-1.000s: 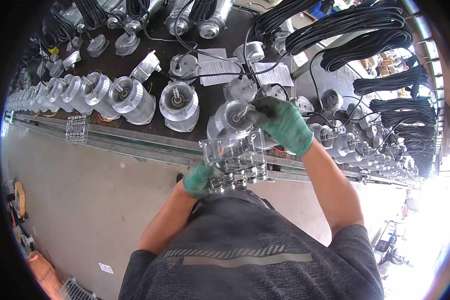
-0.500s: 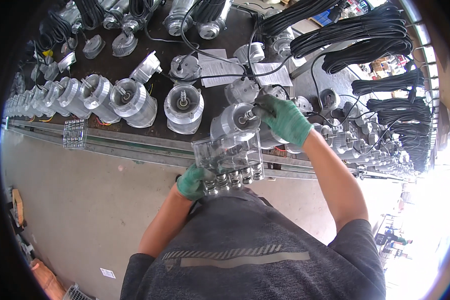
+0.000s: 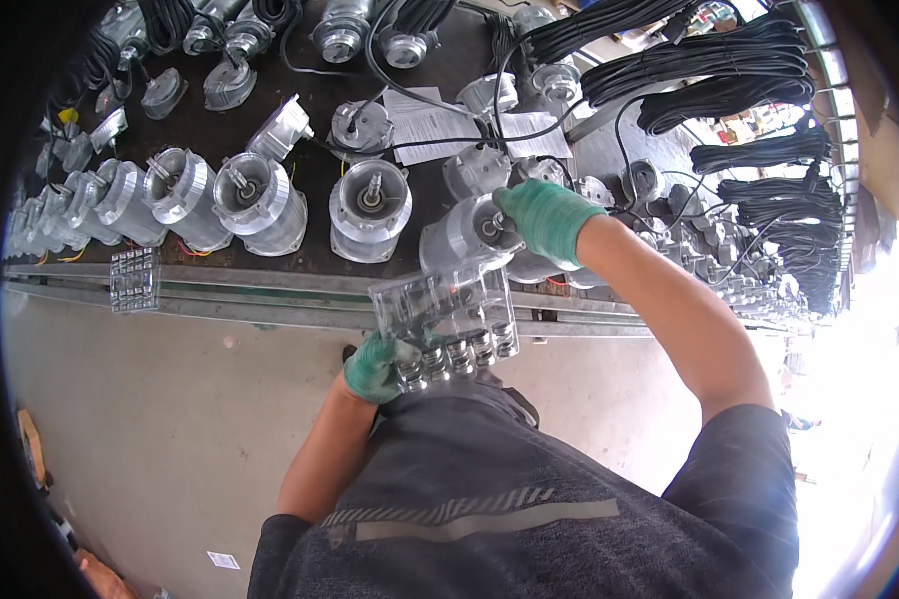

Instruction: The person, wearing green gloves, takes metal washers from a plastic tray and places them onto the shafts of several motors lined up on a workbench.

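A clear plastic tray (image 3: 395, 307) is in my left hand (image 3: 378, 367), which grips its near left corner. Small round metal parts (image 3: 458, 356) sit in the tray's near row; the far pockets look see-through. Just beyond the tray, a silver motor housing (image 3: 445, 240) stands on the bench with its open end and shaft facing up toward me. My right hand (image 3: 552, 220), gloved in green like the left, is closed at the shaft end of this housing. Its fingertips are bent down over the shaft, and whatever they pinch is hidden.
More motor housings (image 3: 370, 215) line the bench edge to the left. Silver end covers (image 3: 362, 128) and paper sheets (image 3: 425, 128) lie behind them. Black cable coils (image 3: 704, 75) hang at the right. A second clear tray (image 3: 135, 279) rests on the metal rail (image 3: 270, 285) at the left.
My right hand has turned over the shaft end, its back now facing up and its elbow swung outward. My left hand keeps its hold on the tray. The whole view has shifted slightly.
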Available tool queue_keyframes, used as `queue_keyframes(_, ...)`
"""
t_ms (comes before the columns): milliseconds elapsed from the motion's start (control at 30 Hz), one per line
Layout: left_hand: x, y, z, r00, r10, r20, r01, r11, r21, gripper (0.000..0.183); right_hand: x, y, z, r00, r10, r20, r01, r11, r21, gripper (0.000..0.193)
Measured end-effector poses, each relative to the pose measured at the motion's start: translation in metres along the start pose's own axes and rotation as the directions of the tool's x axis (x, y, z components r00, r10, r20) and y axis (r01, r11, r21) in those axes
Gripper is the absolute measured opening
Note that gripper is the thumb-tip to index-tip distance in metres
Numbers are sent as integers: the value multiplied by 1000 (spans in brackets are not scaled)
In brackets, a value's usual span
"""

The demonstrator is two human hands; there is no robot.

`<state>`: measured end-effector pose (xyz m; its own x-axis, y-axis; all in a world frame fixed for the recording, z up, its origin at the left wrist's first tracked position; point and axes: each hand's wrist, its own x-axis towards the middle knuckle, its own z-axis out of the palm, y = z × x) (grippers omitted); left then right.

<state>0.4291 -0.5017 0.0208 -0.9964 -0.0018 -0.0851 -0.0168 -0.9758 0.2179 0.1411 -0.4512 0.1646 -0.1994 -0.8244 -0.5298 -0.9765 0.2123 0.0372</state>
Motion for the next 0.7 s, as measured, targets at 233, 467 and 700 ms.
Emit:
queue_keyframes(233, -4, 5, -5, 990, -12, 139, 20, 998, -58, 99, 17, -11, 19, 991, 12, 135, 4, 993, -121, 28)
queue_keyframes(467, -17, 9, -11, 994, 72, 81, -70, 997, -20, 96, 19, -11, 13, 994, 32, 103, -15, 987, -162, 34)
queue_keyframes(700, -15, 17, 7, 977, 202, -65, -201, 979, 15, 87, -55, -31, -7, 932, -203, -300, 225, 974, 38, 48)
